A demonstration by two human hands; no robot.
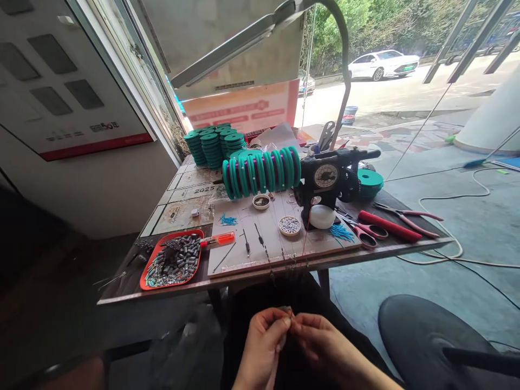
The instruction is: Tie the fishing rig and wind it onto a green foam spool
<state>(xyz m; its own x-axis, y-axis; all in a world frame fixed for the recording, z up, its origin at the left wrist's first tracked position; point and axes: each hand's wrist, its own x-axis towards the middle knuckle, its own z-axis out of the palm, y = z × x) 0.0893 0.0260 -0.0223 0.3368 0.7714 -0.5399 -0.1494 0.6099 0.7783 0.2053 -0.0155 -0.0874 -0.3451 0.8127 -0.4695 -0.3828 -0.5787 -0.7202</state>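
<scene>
My left hand [262, 344] and my right hand [323, 344] meet low in front of the table edge, over my lap. Both are pinched together at the fingertips on something tiny [287, 313] that I cannot make out. A thin reddish thread [305, 238] runs down from the black winding machine [329, 179] across the light board [280, 233] toward my hands. Small dark hooks or rigs hang at the board's front edge [284, 262].
On the table: a red tray of dark sinkers [173, 262], an orange-handled tool [219, 239], two small bowls [290, 225], a row of green line spools [262, 170], stacked spools [213, 145], red scissors [368, 233], red pliers [400, 219], a white round object [322, 216]. A black stool [442, 341] stands right.
</scene>
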